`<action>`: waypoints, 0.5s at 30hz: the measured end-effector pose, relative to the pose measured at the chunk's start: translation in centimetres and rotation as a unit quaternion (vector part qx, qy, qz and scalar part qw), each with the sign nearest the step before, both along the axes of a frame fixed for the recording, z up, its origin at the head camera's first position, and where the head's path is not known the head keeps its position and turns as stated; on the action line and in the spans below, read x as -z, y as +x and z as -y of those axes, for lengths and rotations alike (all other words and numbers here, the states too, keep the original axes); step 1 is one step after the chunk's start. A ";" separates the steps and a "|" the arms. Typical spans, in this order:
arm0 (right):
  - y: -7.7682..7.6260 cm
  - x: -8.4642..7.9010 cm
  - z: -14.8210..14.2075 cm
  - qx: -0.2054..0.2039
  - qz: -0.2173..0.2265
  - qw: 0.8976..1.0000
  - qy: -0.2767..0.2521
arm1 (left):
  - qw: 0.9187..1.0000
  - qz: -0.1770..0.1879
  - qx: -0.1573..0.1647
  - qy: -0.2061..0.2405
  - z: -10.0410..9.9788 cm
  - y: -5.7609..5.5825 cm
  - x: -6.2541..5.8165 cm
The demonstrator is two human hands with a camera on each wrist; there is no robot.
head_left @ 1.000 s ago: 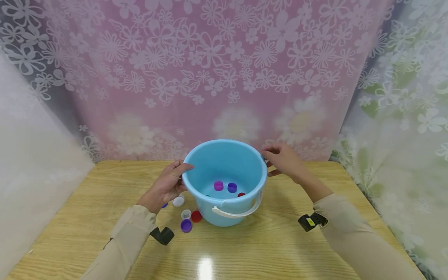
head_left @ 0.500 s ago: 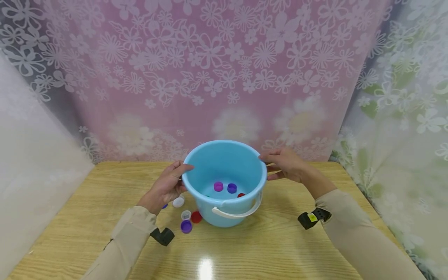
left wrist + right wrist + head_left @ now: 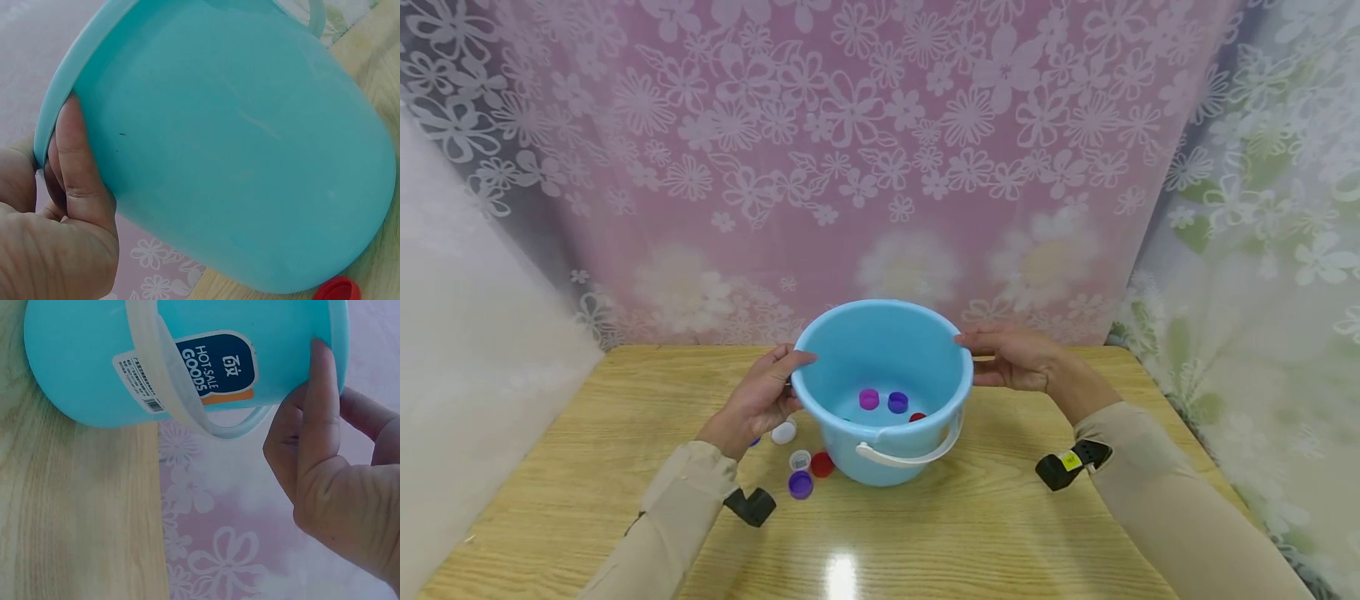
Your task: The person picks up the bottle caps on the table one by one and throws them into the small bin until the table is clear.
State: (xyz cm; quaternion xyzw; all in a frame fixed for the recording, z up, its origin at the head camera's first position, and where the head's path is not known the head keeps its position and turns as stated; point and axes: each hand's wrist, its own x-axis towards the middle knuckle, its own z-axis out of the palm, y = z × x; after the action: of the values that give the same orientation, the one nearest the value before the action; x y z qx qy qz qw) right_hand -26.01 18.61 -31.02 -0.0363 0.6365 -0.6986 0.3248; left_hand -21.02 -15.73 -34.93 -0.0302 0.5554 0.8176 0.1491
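A light blue plastic bucket (image 3: 880, 337) sits on the wooden table with its white handle (image 3: 910, 458) hanging down in front. My left hand (image 3: 762, 396) grips the rim on the left, thumb over the inside and fingers under the lip outside. On the opposite side my right hand (image 3: 1018, 362) holds the rim with thumb on top and fingers against the outer wall. Inside lie a magenta bottle cap (image 3: 868, 399), a purple cap (image 3: 897, 402) and a partly hidden red cap (image 3: 917, 417). A label (image 3: 219, 367) shows on the wall in the right wrist view.
Left of the bucket on the table (image 3: 970, 533) lie a white cap (image 3: 784, 431), a clear cap (image 3: 800, 461), a red cap (image 3: 822, 464) and a purple cap (image 3: 801, 485). A blue cap is mostly behind the left wrist. A pink flowered curtain (image 3: 820, 167) hangs behind the table.
My right hand has lowered slightly at the rim, its thumb coming over the edge and its fingers closing in on the outside. The left hand and the bucket stay put.
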 end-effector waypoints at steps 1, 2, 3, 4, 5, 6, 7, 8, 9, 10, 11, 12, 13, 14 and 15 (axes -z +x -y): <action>0.0 0.1 0.0 -0.001 0.004 1.000 -0.003 | 1.000 0.001 -0.001 0.001 0.0 0.0 0.0; 0.0 0.1 0.0 -0.003 0.004 1.000 -0.005 | 1.000 0.002 0.000 0.002 0.0 0.0 0.0; 0.0 0.1 0.0 -0.003 0.004 1.000 -0.007 | 1.000 0.002 0.001 0.002 0.0 -0.1 0.0; 0.0 0.2 0.0 -0.004 0.004 1.000 -0.007 | 1.000 0.004 0.001 0.001 0.1 -0.1 0.0; 0.0 0.2 0.0 -0.004 0.003 1.000 -0.007 | 1.000 0.005 0.000 0.000 0.1 -0.1 0.1; 0.0 0.2 0.0 -0.004 0.001 1.000 -0.007 | 1.000 0.006 0.001 0.000 0.1 -0.1 0.0; 0.0 0.2 0.0 -0.002 0.002 1.000 -0.007 | 1.000 0.007 0.003 -0.002 0.1 -0.1 0.0; 0.0 0.2 0.1 -0.001 0.001 1.000 -0.006 | 1.000 0.007 0.005 -0.006 0.2 -0.1 0.0; 0.0 0.3 0.1 0.001 0.001 1.000 -0.005 | 1.000 0.007 0.009 -0.009 0.2 -0.1 0.0; 0.0 0.2 0.1 0.002 0.000 1.000 -0.004 | 1.000 0.008 0.010 -0.011 0.2 -0.1 -0.1; 0.0 0.2 0.1 0.003 -0.002 1.000 -0.001 | 1.000 0.007 0.014 -0.020 0.3 -0.1 -0.2; 0.1 0.2 0.2 0.005 -0.003 1.000 0.002 | 0.999 0.005 0.018 -0.029 0.3 -0.1 -0.2; 0.1 0.1 0.2 0.007 -0.003 1.000 0.006 | 0.999 0.001 0.021 -0.042 0.4 -0.1 -0.3; 0.1 0.1 0.2 0.010 -0.005 1.000 0.010 | 0.998 -0.003 0.023 -0.056 0.5 -0.1 -0.3; 0.1 0.1 0.3 0.013 -0.005 1.000 0.013 | 0.997 -0.008 0.024 -0.073 0.6 -0.1 -0.4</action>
State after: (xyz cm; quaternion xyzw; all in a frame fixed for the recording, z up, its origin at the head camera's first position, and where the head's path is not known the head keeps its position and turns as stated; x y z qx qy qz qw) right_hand -25.88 18.36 -31.08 -0.0275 0.6478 -0.6939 0.3133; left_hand -21.13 -16.31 -34.57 -0.0210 0.6156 0.7710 0.1618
